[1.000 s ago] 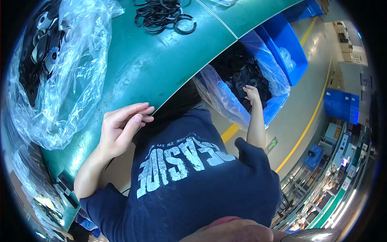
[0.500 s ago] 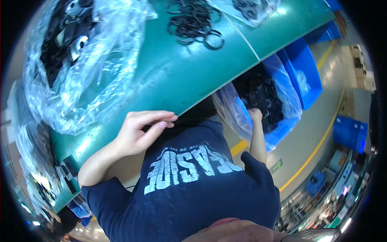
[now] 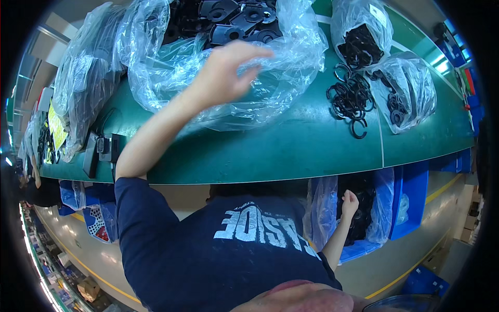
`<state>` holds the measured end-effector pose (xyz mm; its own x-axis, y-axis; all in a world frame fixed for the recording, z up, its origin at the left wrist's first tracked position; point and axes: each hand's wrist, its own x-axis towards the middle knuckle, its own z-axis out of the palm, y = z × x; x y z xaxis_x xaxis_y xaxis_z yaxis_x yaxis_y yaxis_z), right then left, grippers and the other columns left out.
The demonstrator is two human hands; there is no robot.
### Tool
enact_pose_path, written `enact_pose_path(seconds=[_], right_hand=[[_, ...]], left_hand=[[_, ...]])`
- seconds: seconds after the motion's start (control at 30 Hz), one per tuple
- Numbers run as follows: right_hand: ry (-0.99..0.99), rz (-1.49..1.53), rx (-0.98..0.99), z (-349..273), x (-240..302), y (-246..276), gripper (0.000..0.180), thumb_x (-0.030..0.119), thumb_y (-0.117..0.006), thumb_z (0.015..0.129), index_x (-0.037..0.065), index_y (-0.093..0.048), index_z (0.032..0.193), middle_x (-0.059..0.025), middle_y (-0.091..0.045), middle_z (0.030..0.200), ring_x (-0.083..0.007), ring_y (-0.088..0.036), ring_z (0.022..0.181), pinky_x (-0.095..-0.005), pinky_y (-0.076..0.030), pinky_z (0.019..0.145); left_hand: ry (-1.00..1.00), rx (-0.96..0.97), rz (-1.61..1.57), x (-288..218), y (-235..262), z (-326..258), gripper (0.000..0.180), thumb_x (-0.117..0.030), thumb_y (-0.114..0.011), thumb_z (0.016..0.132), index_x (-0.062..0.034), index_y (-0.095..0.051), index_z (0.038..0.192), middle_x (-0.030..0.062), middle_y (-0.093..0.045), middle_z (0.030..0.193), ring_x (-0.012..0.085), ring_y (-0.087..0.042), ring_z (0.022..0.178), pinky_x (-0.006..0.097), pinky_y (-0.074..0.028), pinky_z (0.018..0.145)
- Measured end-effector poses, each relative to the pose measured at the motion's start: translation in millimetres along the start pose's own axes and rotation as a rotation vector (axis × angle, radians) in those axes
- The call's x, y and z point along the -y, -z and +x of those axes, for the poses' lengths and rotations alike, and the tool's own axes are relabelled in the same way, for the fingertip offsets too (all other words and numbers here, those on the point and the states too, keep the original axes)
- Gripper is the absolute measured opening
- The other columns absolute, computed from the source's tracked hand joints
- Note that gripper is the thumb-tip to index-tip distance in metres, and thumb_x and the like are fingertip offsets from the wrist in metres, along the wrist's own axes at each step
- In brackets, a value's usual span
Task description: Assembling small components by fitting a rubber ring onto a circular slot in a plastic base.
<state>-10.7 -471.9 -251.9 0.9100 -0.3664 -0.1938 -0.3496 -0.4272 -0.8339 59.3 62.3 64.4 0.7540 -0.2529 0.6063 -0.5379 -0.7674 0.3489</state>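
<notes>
My left hand reaches over the near edge of a large clear plastic bag on the green table. Its fingers are stretched out and apart from the thumb, slightly blurred, with nothing seen between them. Just beyond it lie black plastic parts with round holes, heaped in the bag's mouth. Low on the right, my right hand is held over a blue bin lined with clear plastic and filled with black parts. The fingers there are curled closed; what they hold, if anything, is hidden.
Loose black rings lie on the green table, beside bags of black rings and small round parts. A black handheld radio stands at the left. Another blue bin adjoins the lined one.
My view has turned left toward the large bag. My left hand has gone from the table's front edge forward to the bag. My right hand stays at the lined bin.
</notes>
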Motion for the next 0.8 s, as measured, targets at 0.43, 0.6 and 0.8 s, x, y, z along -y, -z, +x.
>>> enact_pose_path(seconds=[0.43, 0.6, 0.8], right_hand=[[0.42, 0.144, 0.274, -67, 185, -1, 0.015, 0.005, -0.062, 0.083, -0.004, -0.064, 0.094, -0.0065, -0.064, 0.08, -0.0104, -0.059, 0.071, -0.0218, -0.046, 0.065], [0.773, 0.122, 0.27, -79, 263, 15, 0.012, -0.003, -0.063, 0.075, -0.005, -0.064, 0.087, -0.0123, -0.065, 0.083, -0.0196, -0.063, 0.077, -0.0271, -0.048, 0.07], [0.948, -0.047, -0.04, -21, 331, 7, 0.011, 0.002, -0.065, 0.077, -0.002, -0.065, 0.087, -0.0129, -0.065, 0.085, -0.0191, -0.063, 0.073, -0.0267, -0.05, 0.068]], left_hand=[[0.021, 0.133, 0.581, 133, -9, 13, 0.042, -0.015, -0.063, 0.072, -0.0056, -0.054, 0.112, 0.0146, -0.065, 0.093, 0.0318, -0.062, 0.08, 0.043, -0.049, 0.071], [-0.022, -0.201, 0.609, 122, 4, 8, 0.022, -0.01, -0.061, 0.075, -0.0061, -0.065, 0.097, 0.0119, -0.065, 0.075, 0.0269, -0.063, 0.066, 0.037, -0.05, 0.06], [0.291, -0.526, -0.098, 67, 12, 2, 0.017, -0.004, -0.064, 0.083, 0.0022, -0.064, 0.099, 0.0073, -0.068, 0.085, 0.0094, -0.063, 0.076, 0.021, -0.049, 0.072]])
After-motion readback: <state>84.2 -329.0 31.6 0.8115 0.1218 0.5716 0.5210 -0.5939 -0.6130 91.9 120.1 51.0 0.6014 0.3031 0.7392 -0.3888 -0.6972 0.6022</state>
